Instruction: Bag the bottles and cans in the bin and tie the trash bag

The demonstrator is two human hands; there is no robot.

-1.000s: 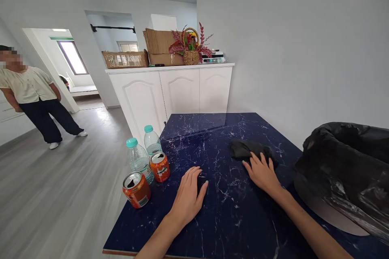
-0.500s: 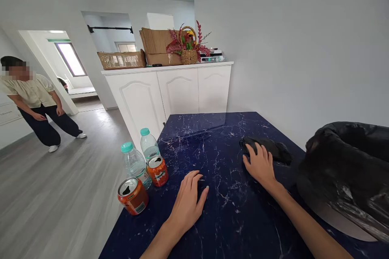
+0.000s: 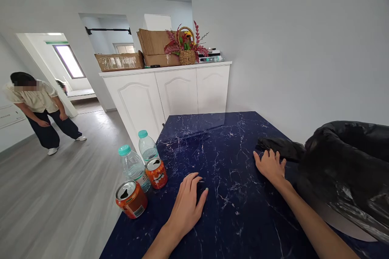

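My left hand (image 3: pixel 187 206) lies on the dark blue marbled table (image 3: pixel 225 226), fingers stretched out and holding nothing. My right hand (image 3: pixel 271 166) rests with spread fingers at the near edge of a flattened black plastic bundle (image 3: pixel 282 148), perhaps folded bags; whether the fingertips touch it I cannot tell. Left of my left hand stand two opened orange soda cans, a front can (image 3: pixel 131 199) and a back can (image 3: pixel 156 173). Two clear bottles with teal caps, a nearer bottle (image 3: pixel 132 166) and a farther bottle (image 3: pixel 148 147), stand upright behind them, each partly covered by a can.
A bin lined with a black bag (image 3: pixel 337 162) stands at the right, beside the bundle. Beyond the table is a white cabinet (image 3: pixel 179 89) with cardboard boxes (image 3: pixel 120 61) and a flower basket (image 3: pixel 187 56). A person (image 3: pixel 39 109) stoops at the far left.
The black bundle has shifted right, close to the bin. My right hand has moved right too and is now in front of it, no longer over it. My left hand stays put.
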